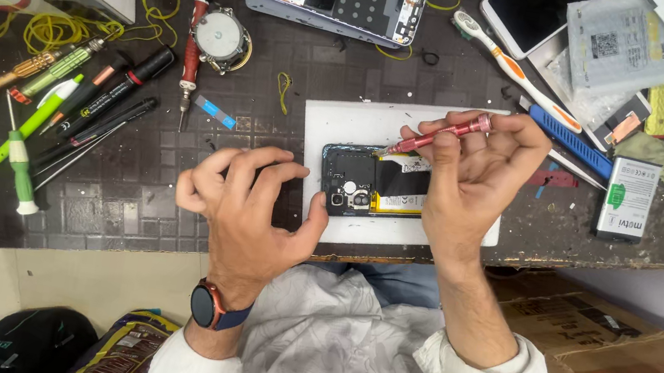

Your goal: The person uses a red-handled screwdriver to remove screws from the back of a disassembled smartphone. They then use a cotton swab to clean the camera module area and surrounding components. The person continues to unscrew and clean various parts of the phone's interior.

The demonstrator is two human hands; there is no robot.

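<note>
Two hands are on the job: my left hand (255, 201) steadies the phone (372, 184), and my right hand (474, 173) holds the red screwdriver (438, 137). The phone lies back-off on a white mat (359, 120) at the near edge of the bench (131, 183), just in front of my chest, with its board and battery showing. I judge it light and flat, stiff enough as a whole but fragile inside: the bare board and the thin cables would not bear pressure, and the smooth mat could let it slide. So the frame edge is the place to hold, and that is where my left thumb rests, against the phone's left end, while the other fingers arch up and spread on the bench beside it, closed on nothing. My left wrist, with its watch (206, 304), is bent back toward me. My right hand comes in from the right, forearm raised, thumb and fingers pinched around the slim driver shaft, its cap near my knuckles and its tip slanting down and left onto the phone's upper edge. The driver looks light, rigid and a little slippery, so a fingertip pinch suits it. Loose drivers and pens (54, 110) lie well apart to the left.
</note>
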